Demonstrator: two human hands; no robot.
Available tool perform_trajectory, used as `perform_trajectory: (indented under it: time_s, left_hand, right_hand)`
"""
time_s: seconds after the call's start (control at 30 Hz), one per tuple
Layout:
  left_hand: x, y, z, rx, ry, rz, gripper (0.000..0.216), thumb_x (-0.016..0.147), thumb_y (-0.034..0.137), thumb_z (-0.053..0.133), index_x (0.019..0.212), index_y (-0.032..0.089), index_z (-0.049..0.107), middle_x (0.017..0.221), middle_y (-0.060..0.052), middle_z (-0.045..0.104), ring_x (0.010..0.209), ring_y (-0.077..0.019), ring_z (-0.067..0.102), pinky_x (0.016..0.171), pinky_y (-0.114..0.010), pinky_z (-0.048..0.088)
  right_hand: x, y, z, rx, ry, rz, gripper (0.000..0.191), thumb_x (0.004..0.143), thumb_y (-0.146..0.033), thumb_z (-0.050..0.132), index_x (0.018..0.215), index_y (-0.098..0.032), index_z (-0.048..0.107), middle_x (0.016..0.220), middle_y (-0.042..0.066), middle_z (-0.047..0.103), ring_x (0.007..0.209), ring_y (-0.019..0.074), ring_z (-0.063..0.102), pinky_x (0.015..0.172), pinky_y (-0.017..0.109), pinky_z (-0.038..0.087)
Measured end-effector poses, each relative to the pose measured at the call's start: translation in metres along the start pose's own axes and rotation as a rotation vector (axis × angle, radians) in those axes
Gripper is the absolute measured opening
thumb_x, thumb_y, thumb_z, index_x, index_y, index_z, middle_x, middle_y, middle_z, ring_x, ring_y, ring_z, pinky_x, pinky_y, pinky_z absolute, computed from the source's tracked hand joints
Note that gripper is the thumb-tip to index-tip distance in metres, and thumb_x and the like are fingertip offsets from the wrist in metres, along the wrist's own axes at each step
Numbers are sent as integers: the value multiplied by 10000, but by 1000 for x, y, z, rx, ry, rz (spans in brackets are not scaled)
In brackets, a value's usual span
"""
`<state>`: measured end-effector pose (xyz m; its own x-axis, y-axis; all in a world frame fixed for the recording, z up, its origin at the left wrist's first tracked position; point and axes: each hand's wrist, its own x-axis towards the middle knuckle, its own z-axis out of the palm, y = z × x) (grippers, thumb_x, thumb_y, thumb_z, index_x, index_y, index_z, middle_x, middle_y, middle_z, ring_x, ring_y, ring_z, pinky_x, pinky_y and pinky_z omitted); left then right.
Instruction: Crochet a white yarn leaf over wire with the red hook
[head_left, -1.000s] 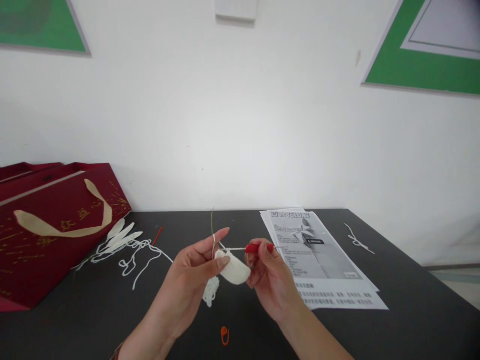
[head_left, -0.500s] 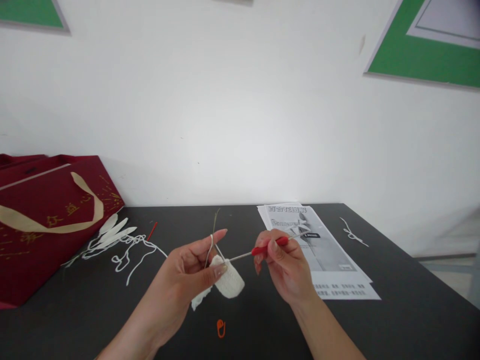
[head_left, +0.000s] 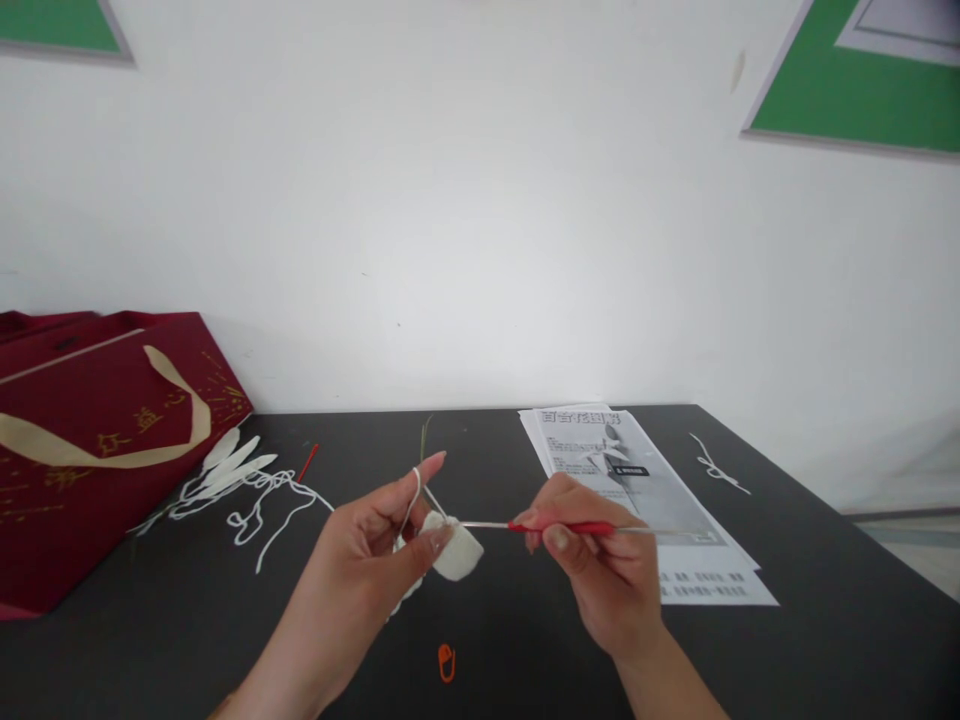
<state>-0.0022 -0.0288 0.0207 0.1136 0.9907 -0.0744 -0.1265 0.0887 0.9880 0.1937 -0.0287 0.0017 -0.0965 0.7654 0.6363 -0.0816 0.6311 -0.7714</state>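
Observation:
My left hand (head_left: 382,545) pinches a small white crochet piece (head_left: 460,556) between thumb and fingers. White yarn (head_left: 416,488) loops over its raised index finger, and a thin green wire (head_left: 425,436) sticks up behind that finger. In my right hand (head_left: 600,560) is a crochet hook with a red grip (head_left: 577,527), held nearly level. Its metal shaft (head_left: 487,525) points left and its tip meets the upper edge of the crochet piece; the tip itself is hidden. On the table below lies an orange stitch marker (head_left: 447,662).
A dark red gift bag (head_left: 97,430) stands at the left. Beside it lie white petal-shaped pieces (head_left: 232,470), tangled yarn (head_left: 259,510) and a small red stick (head_left: 308,462). Printed sheets (head_left: 720,590) lie behind my right hand, with a white yarn scrap (head_left: 716,468) farther right.
My right hand has moved right and down, turning the crochet hook from slanted to nearly level. The crochet piece has tilted slightly in my left hand, and the view has shifted a little.

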Motion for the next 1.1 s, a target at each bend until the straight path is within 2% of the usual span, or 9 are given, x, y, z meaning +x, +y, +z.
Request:
perform_trajectory:
  time_s: [0.17,0.37,0.5,0.57,0.6,0.7,0.8,0.93,1.1]
  left_hand:
    - [1,-3,2,11,69,70,499,702,238,744,1189,240,634,618,51,542,612,-90,509,715,-234,422]
    - [4,-10,6,-26,197,158,508,646,206,781,1140,247,667,632,51,542,637,-108,549,706,-231,438]
    - [6,-13,10,-14,241,255,101,648,168,771,739,198,736,643,28,565,910,-176,594,936,-276,374]
    - [6,-14,11,-42,259,270,67,642,165,774,660,194,716,652,16,585,1022,-206,568,956,-283,359]
    - [6,-14,12,-70,270,258,96,636,167,779,712,198,730,658,16,591,1012,-211,572,927,-285,381]
    - [6,-15,13,-190,251,195,415,640,168,784,1043,233,703,659,40,577,783,-151,597,769,-250,437]
    - [5,-15,13,-301,148,113,575,682,160,760,1226,250,595,658,52,573,646,-92,557,680,-207,427]
    - [4,-12,13,-339,48,30,580,705,160,743,1254,227,569,669,32,603,646,-94,562,676,-210,427]
    - [0,-8,14,-357,14,-16,589,697,174,745,1257,227,569,717,19,612,660,-104,561,674,-227,438]
  right_hand:
    - [-3,-6,4,-172,-32,-73,198,844,-112,549,942,-225,679,762,38,648,688,166,580,583,300,438]
    - [-6,-11,17,-358,-62,-263,364,757,-13,570,1053,-213,643,760,60,675,652,178,589,571,311,478]
    - [-10,-10,22,-417,-60,-306,414,744,8,574,1095,-207,617,793,63,693,676,175,608,591,301,494]
    - [-11,-8,23,-374,8,-238,385,766,-6,567,1079,-223,622,795,49,689,679,167,616,592,289,494]
    - [-12,-7,23,-341,53,-182,341,786,-24,563,1050,-227,636,779,39,684,671,161,619,588,281,493]
    - [-11,-1,23,-224,182,-4,199,848,-100,550,933,-221,682,709,17,662,633,144,617,573,259,485]
    - [-7,6,22,-19,284,153,143,870,-190,563,838,-200,702,651,13,649,581,136,599,554,257,482]
    - [1,10,21,307,362,335,148,836,-272,621,769,-164,696,575,7,627,486,114,556,489,241,484]
    - [8,9,20,498,433,447,146,756,-290,701,710,-152,698,541,-4,609,443,87,517,433,210,502]
